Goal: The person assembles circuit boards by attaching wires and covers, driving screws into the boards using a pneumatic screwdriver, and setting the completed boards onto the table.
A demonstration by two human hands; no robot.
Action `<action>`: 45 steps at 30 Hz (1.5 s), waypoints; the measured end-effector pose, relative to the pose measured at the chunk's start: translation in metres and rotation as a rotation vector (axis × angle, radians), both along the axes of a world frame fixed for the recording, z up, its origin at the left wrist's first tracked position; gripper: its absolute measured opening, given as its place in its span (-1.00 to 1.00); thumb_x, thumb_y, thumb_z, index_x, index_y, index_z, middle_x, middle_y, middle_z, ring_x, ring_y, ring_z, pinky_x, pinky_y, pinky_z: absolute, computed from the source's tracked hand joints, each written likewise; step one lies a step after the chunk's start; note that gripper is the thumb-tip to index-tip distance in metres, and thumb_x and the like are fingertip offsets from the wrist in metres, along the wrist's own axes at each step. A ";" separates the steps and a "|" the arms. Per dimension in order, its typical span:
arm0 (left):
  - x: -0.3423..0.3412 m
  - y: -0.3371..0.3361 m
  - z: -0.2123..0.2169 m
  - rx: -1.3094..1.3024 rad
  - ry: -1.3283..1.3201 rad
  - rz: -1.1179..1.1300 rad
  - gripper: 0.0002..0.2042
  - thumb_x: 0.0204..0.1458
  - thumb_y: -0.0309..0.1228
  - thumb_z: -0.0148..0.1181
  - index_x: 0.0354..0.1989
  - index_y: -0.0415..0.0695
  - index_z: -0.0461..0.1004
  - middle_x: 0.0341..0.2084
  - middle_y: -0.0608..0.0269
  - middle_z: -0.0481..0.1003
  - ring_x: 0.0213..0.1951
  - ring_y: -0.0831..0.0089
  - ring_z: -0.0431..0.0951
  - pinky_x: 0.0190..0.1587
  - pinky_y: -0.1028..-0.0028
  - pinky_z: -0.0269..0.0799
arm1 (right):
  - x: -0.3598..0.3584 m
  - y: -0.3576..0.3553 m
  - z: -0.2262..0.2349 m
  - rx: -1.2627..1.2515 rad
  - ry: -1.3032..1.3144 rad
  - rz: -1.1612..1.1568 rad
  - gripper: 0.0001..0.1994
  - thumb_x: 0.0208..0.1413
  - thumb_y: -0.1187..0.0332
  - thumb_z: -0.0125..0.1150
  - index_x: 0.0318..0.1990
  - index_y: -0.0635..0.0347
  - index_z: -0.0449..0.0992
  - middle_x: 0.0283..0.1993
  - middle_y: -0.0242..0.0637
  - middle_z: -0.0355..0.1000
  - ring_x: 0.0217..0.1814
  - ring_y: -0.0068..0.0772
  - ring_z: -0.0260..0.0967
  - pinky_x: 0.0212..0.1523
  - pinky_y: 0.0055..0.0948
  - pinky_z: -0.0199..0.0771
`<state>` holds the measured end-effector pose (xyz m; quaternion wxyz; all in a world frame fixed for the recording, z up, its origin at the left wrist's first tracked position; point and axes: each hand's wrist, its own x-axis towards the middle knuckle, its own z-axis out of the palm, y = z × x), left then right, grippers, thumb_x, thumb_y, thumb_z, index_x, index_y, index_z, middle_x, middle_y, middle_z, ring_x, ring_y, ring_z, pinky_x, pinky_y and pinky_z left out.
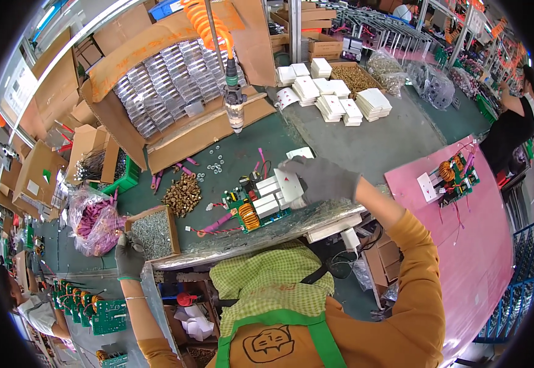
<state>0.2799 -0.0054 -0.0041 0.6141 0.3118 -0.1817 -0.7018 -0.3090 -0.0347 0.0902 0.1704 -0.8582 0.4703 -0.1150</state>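
Note:
My right hand (325,179), in a grey glove, is closed on a white rectangular plate (288,186) with small red marks. The plate stands tilted at the right end of a green circuit board (256,205), which carries a copper coil (248,216) and white blocks (268,197). At the lower left my left hand (130,256), also gloved, is at the near left corner of an open cardboard box of small screws (159,234). Its fingers are curled together, and anything between them is too small to make out.
A screwdriver (235,107) hangs from an orange coiled hose above the bench. Brass fittings (183,195) and washers (216,161) lie loose behind the screw box. Stacks of white plates (374,104) stand at the back. Another circuit board (456,175) rests on the pink surface (442,245).

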 end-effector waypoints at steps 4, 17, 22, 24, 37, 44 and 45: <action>-0.020 -0.008 0.003 0.000 0.105 0.002 -0.81 0.23 -0.34 0.05 -0.12 -0.19 0.41 -0.33 0.32 0.43 -0.31 0.53 0.45 -0.28 0.60 0.52 | 0.028 0.010 -0.003 -0.156 0.134 0.108 -0.17 -0.29 0.01 0.47 0.21 0.12 0.31 0.07 -0.07 0.36 0.03 -0.04 0.42 0.01 -0.22 0.47; -0.042 -0.019 0.001 -0.030 0.101 -0.029 -0.80 0.18 -0.27 0.05 -0.23 -0.15 0.46 -0.38 0.30 0.42 -0.41 0.54 0.34 -0.47 0.65 0.30 | 0.019 0.008 -0.044 0.518 -0.538 -0.218 -0.35 0.14 0.13 0.24 0.28 0.25 0.15 0.10 -0.08 0.33 0.07 -0.18 0.39 0.07 -0.27 0.39; -0.074 -0.014 0.041 0.069 0.125 0.121 -0.79 0.23 -0.35 0.03 -0.11 -0.22 0.44 -0.21 0.18 0.49 -0.23 0.45 0.48 -0.41 0.59 0.42 | 0.050 0.012 -0.049 0.637 -0.773 -0.252 -0.48 0.24 0.28 0.13 0.27 0.26 0.16 0.03 -0.16 0.36 -0.14 -0.36 0.42 -0.18 -0.36 0.46; -0.104 -0.016 0.071 0.119 0.122 0.253 -0.81 0.20 -0.41 0.07 -0.10 -0.25 0.42 -0.21 0.21 0.46 -0.29 0.52 0.45 -0.49 0.63 0.36 | 0.054 0.004 -0.051 0.599 -0.708 -0.196 -0.49 0.25 0.27 0.12 0.27 0.25 0.16 -0.02 -0.19 0.37 -0.19 -0.41 0.42 -0.23 -0.40 0.46; -0.270 -0.009 0.097 0.161 -0.248 -0.381 -0.62 0.12 -0.22 0.19 -0.02 -0.27 0.46 -0.50 0.38 0.43 -0.61 0.69 0.27 -0.57 0.67 0.12 | 0.066 -0.180 -0.027 0.144 -1.188 -0.179 -0.51 0.08 0.39 0.30 0.15 0.22 0.28 -0.07 -0.26 0.40 -0.05 -0.45 0.39 -0.02 -0.40 0.45; -0.277 -0.009 0.068 0.023 -0.455 -0.469 -0.77 0.14 -0.37 0.17 -0.17 -0.30 0.54 -0.57 0.44 0.44 -0.57 0.70 0.27 -0.51 0.62 0.16 | 0.078 -0.152 -0.012 0.141 -1.027 -0.288 -0.71 -0.02 0.54 0.37 -0.14 0.24 0.42 -0.35 -0.39 0.43 -0.45 -0.63 0.35 -0.49 -0.53 0.42; -0.280 -0.007 0.068 -0.036 -0.577 -0.434 -0.80 0.12 -0.41 0.19 -0.20 -0.30 0.56 -0.56 0.41 0.47 -0.58 0.69 0.30 -0.51 0.60 0.21 | 0.077 -0.139 -0.007 0.088 -1.053 -0.273 -0.71 -0.03 0.54 0.38 -0.16 0.24 0.43 -0.36 -0.38 0.43 -0.44 -0.64 0.35 -0.49 -0.54 0.41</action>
